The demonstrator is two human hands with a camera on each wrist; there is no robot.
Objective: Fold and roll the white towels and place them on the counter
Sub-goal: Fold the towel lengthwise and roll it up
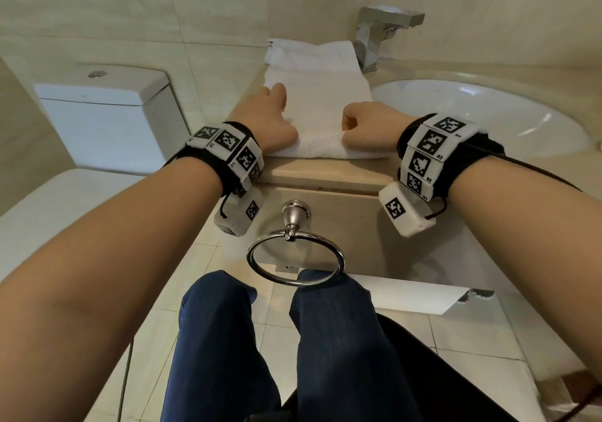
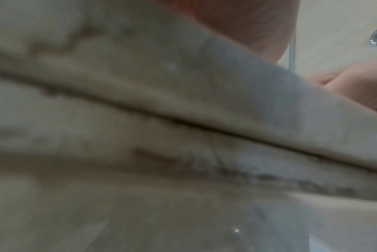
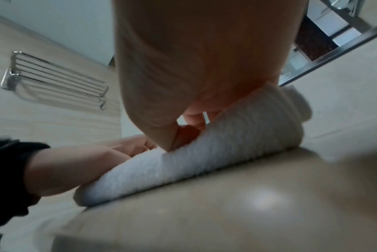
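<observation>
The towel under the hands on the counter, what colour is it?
Plain white, no pattern; the towel shows best in the head view.

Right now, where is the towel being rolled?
In the head view the towel lies on the counter, left of the sink, its near end rolled under both hands.

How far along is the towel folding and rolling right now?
Done: one folded towel lies by the faucet. In hand: the left hand and right hand grip the near end of the long towel, its roll just begun. Left: rolling the rest.
</observation>
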